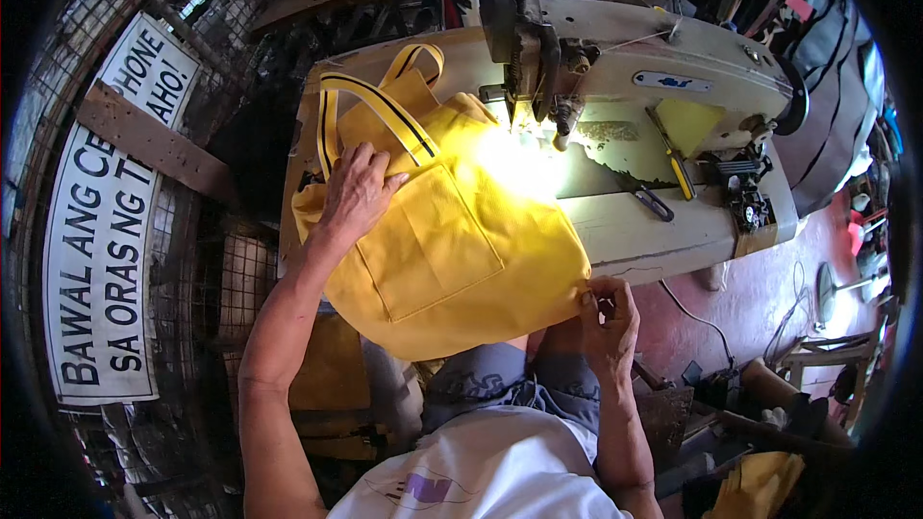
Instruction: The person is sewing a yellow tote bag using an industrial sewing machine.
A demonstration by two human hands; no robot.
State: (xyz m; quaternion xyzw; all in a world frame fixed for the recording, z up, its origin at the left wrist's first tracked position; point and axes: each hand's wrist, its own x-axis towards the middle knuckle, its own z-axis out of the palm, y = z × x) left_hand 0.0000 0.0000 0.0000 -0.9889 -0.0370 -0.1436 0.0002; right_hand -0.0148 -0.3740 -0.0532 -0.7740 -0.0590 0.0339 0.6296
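A yellow bag (452, 240) lies between both hands, stretching from upper left to lower right, partly on the surface (663, 240). The left hand (361, 194) rests half-curled beside a strap (385, 116), its hold unclear; the right hand's (611, 317) nearly closed grip pinches the right corner.

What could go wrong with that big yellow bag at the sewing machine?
Three things, maybe. The yellow bag hangs past the near edge of the table, so it could slide if both hands let go. Its striped straps loop up loosely near the sewing machine and might snag if the bag turns. And the bright glare by the needle area could make stitches hard to see.
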